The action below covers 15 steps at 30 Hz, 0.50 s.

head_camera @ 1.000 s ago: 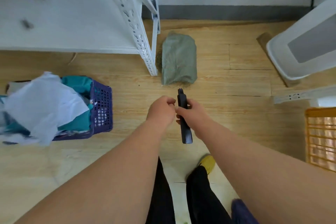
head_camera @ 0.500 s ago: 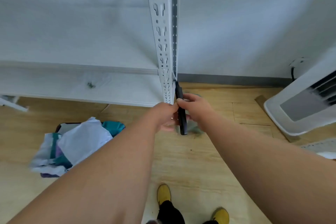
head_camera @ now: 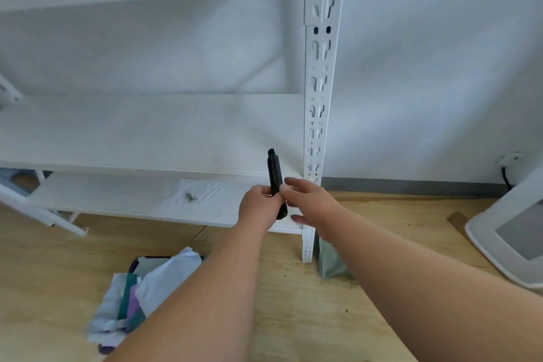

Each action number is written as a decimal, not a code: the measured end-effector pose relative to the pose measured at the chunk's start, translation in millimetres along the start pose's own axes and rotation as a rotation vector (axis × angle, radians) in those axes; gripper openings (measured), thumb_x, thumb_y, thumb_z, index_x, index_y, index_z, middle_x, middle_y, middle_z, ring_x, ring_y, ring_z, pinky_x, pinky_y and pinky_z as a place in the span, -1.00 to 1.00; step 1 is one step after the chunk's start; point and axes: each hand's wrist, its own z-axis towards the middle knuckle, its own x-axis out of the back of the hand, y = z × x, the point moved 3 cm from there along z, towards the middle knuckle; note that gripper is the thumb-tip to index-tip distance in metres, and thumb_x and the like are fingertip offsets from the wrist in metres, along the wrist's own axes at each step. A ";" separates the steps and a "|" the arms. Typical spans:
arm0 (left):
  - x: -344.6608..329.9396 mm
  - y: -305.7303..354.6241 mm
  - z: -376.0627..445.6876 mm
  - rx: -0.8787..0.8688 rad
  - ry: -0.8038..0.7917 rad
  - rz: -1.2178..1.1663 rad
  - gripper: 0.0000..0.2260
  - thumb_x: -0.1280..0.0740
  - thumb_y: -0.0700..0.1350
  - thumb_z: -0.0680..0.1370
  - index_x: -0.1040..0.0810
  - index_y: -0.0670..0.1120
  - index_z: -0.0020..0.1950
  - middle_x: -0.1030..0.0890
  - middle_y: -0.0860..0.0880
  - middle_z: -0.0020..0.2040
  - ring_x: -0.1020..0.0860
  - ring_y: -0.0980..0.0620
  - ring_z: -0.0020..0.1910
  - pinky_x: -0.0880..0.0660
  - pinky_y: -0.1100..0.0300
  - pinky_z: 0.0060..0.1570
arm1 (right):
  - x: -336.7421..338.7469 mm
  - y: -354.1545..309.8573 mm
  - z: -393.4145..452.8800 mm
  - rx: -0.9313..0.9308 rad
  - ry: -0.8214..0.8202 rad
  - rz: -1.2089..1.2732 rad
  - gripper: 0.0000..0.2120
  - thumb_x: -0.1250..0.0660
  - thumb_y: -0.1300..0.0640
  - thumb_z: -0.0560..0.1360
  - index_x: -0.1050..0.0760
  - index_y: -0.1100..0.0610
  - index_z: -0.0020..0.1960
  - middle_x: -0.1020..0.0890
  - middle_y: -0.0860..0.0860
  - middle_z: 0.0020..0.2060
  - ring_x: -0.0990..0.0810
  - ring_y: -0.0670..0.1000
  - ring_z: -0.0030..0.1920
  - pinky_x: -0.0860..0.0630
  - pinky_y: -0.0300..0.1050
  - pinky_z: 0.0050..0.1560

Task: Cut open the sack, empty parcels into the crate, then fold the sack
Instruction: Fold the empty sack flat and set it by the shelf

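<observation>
A black utility knife stands upright in front of the white rack's lower shelves, and my left hand grips its lower part. My right hand is right beside the knife with its fingers spread and relaxed, holding nothing. The folded green sack lies on the wooden floor by the foot of the rack's post, mostly hidden by my right forearm. The purple crate, heaped with white and teal parcels, sits on the floor at lower left, partly behind my left arm.
A white metal rack with a slotted upright post and low shelves fills the left and centre. A white appliance stands on the floor at the right. A pale wall with a grey skirting runs behind.
The view has tilted up from the floor to the rack. Both hands rose with the knife. The knife passed from my right hand's grip to my left, and my right fingers opened.
</observation>
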 end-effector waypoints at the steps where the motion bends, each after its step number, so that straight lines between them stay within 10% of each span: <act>1: -0.2 0.5 5.8 0.010 0.022 -0.013 -0.80 -0.35 -0.04 0.48 -0.59 -0.07 0.06 -0.67 -0.04 -0.17 -0.67 -0.03 -0.16 -0.61 -0.02 0.04 | -2.7 1.0 2.5 -0.009 -0.027 -0.011 -0.57 -0.31 -0.02 0.55 -0.39 -0.03 0.40 -0.54 -0.06 0.25 -0.52 -0.01 0.25 -0.53 -0.06 0.13; 15: -19.0 40.6 54.9 0.044 0.147 -0.040 -0.60 -0.41 0.05 0.44 -0.52 -0.07 0.22 -0.64 -0.07 0.08 -0.62 -0.09 0.04 -0.57 -0.01 0.10 | 27.8 -37.1 45.4 -0.101 -0.137 0.027 -0.70 -0.22 0.02 0.59 -0.51 0.04 0.28 -0.64 0.03 0.08 -0.67 -0.01 0.01 -0.63 -0.17 -0.16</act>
